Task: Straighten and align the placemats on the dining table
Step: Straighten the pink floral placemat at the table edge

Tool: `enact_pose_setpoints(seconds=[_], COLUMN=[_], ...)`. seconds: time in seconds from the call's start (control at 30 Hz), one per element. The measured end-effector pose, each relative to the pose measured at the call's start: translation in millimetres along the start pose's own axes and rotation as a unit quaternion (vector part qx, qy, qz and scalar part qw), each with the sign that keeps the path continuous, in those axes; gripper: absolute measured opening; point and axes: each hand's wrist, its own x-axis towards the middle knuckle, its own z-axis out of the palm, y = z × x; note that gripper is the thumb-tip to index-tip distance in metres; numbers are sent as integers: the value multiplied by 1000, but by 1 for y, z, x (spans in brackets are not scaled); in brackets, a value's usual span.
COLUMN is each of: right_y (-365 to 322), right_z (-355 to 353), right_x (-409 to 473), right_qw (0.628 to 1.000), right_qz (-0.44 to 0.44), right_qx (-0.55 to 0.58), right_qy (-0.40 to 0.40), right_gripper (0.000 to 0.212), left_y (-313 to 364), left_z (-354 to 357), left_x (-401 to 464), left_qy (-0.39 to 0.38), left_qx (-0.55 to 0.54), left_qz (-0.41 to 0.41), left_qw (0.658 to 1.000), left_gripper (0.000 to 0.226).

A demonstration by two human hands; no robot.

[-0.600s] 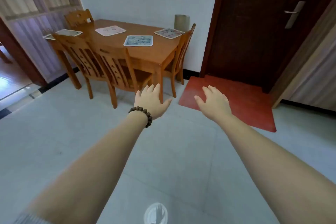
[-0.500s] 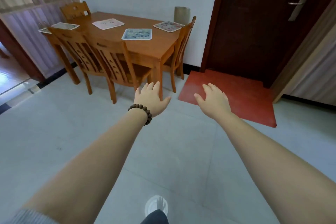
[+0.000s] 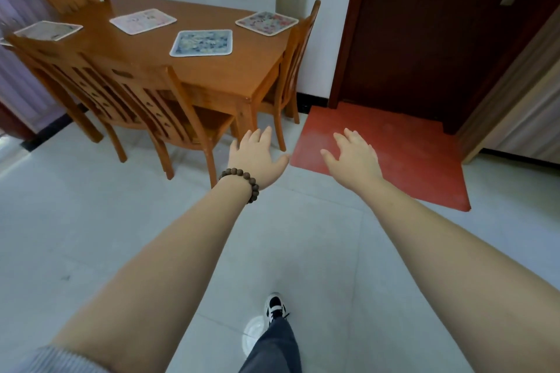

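Both arms are reaching forward over the pale tiled floor (image 3: 91, 221), well short of the table (image 3: 212, 76). The left hand (image 3: 257, 157), a beaded bracelet (image 3: 242, 180) circling its wrist, is hanging palm down with fingers spread and gripping nothing. The right hand (image 3: 353, 159) is doing the same beside it, fingers loosely splayed above the edge of the red mat (image 3: 409, 154) lying before the dark door (image 3: 439, 39). Up on the table, four placemats are lying apart at differing angles: a blue one (image 3: 201, 42) nearest, a floral one (image 3: 266, 22) by the far right corner, a pale pink one (image 3: 142, 20) further back, and a white one (image 3: 48, 30) at the left end. Wooden chairs (image 3: 145, 100) are standing tucked along the near side. One sneaker (image 3: 275, 307) is showing below on the tiles.
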Motion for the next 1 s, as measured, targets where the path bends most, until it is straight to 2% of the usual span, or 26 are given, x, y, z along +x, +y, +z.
enact_pose_setpoints(seconds=[0.23,0.5,0.73,1.0], right_y=[-5,2,23,57], right_z=[-4,-2,11,-1], right_x=[161,290,418,600], right_qw=[1000,1000,1000,997], right_qz=[12,10,-13,-67], right_qx=[17,13,28,26], right_qy=[-2,0,7,-31], right_gripper=[60,60,60,57], left_y=[-25,-34,-33,-6], left_z=[-14,-15,11,9], left_x=[155,291,413,591], left_qy=[5,6,7,25], left_qx=[-6,-22,-15,-27], left_qz=[-18,-41,-56,-112], left_qw=[1000,999,998,993], left_gripper=[76,76,77,77])
